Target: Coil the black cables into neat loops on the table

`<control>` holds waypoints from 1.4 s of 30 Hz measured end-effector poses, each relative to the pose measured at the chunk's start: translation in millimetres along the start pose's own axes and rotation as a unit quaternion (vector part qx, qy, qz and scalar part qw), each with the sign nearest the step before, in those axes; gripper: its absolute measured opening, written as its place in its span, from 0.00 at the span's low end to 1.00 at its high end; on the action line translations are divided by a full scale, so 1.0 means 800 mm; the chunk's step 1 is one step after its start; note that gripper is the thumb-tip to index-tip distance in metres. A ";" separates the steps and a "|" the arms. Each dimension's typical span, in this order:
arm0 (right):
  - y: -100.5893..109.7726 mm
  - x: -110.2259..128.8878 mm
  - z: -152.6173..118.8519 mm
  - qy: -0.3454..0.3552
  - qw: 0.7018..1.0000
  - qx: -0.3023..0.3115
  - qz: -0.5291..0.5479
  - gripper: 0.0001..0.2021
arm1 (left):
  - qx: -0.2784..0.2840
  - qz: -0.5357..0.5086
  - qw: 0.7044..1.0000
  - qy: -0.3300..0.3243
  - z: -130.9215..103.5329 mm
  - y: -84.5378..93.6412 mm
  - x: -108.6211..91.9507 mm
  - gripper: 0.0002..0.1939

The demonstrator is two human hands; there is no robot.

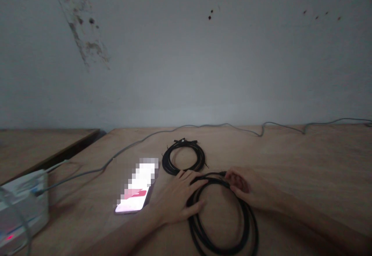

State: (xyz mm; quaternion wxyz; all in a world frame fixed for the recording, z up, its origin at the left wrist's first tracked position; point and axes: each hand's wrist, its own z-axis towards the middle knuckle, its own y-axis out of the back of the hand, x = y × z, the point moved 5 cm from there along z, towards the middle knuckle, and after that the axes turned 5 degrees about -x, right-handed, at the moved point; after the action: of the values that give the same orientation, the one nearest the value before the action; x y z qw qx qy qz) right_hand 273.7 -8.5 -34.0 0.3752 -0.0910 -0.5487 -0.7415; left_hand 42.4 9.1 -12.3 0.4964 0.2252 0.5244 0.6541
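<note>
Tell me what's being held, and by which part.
The right hand holds the nearer black cable by one end, at its fingertips; the left hand lies over the coil's far-left part.

Big black loop (pixel 247 225): lies on the brown tabletop (pixel 305 163), at 6 o'clock.
Left hand (pixel 181 196): rests on the loop's 10 o'clock side, fingers spread.
Right hand (pixel 247 188): pinches the loop's loose end at 1 o'clock.
Small black loop (pixel 201 157): at 11 o'clock from the big one.
Phone (pixel 139 188): lit up, at 10 o'clock from the big loop.
White box (pixel 26 209): past the phone, at 9 o'clock, with a red light.
Gray cord (pixel 136 142): wiggles by the wall (pixel 186 74).
</note>
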 end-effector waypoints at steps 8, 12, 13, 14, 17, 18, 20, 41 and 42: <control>0.001 0.011 0.011 0.056 0.996 0.044 -0.061 0.09 | 0.011 0.000 1.000 0.003 0.002 -0.001 0.000 0.27; -0.014 0.002 0.011 0.076 0.993 0.047 -0.081 0.07 | 0.014 0.005 1.000 0.008 0.001 -0.002 0.001 0.27; -0.016 0.001 0.011 0.078 0.992 0.042 -0.087 0.08 | 0.014 0.005 1.000 0.008 0.001 -0.002 0.001 0.27; -0.018 0.000 0.010 0.079 0.992 0.040 -0.094 0.08 | 0.013 0.005 1.000 0.007 0.001 -0.001 0.001 0.27; -0.023 0.003 0.009 0.080 0.991 0.046 -0.099 0.09 | 0.007 0.004 1.000 0.004 0.001 -0.001 0.000 0.26; -0.023 0.005 0.009 0.078 0.991 0.046 -0.099 0.09 | 0.006 0.006 1.000 0.004 0.001 0.000 0.000 0.26; -0.024 0.008 0.008 0.073 0.990 0.041 -0.112 0.09 | 0.005 0.011 1.000 0.004 0.000 -0.001 0.000 0.26; -0.027 -0.007 -0.002 -0.006 0.995 -0.048 -0.090 0.03 | 0.008 0.006 1.000 0.006 0.000 -0.002 0.001 0.26; -0.026 -0.007 -0.002 -0.005 0.994 -0.051 -0.092 0.03 | 0.007 0.005 1.000 0.005 0.000 -0.002 0.001 0.26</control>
State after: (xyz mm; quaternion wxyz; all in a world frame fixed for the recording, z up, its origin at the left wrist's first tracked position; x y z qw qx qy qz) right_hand 264.6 -5.2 -53.2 0.2973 -0.0630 -0.5187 -0.7991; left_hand 42.6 9.5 -13.9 0.4890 0.2280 0.5299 0.6543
